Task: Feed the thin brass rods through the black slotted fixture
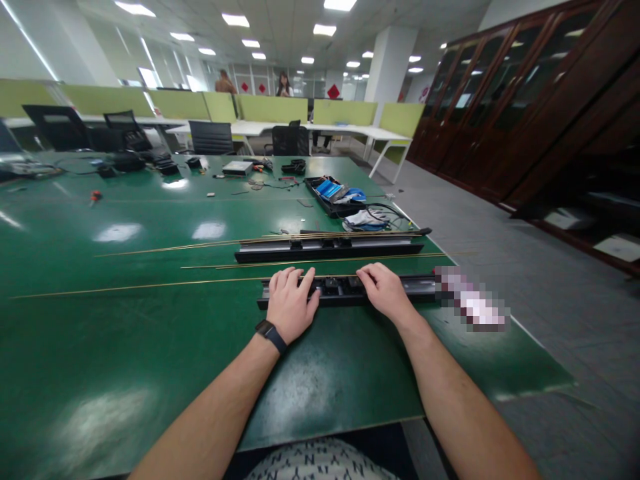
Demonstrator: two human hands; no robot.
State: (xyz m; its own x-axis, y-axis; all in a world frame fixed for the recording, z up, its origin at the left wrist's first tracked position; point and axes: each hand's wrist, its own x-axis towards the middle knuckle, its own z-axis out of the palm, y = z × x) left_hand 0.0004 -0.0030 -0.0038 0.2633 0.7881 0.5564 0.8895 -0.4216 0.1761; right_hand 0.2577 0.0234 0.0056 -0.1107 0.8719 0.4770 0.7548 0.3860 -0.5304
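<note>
A long black rail with a grey inner channel and small black blocks lies in front of me on the green table. My left hand, with a dark band on its wrist, lies across the rail's left part, fingers stretched over its far edge and thumb apart. Along that edge runs a thin brass-coloured rod, reaching far out to the left. At the rail's right part my right hand is closed in a pinch at the rod; its fingertips partly hide the contact.
Behind lies a second black rail with several thin rods along it. A black tray holds blue packets, beside white-grey gloves. A blurred pinkish object lies at right. Cables and a grey box sit farther back; two people are beyond partitions.
</note>
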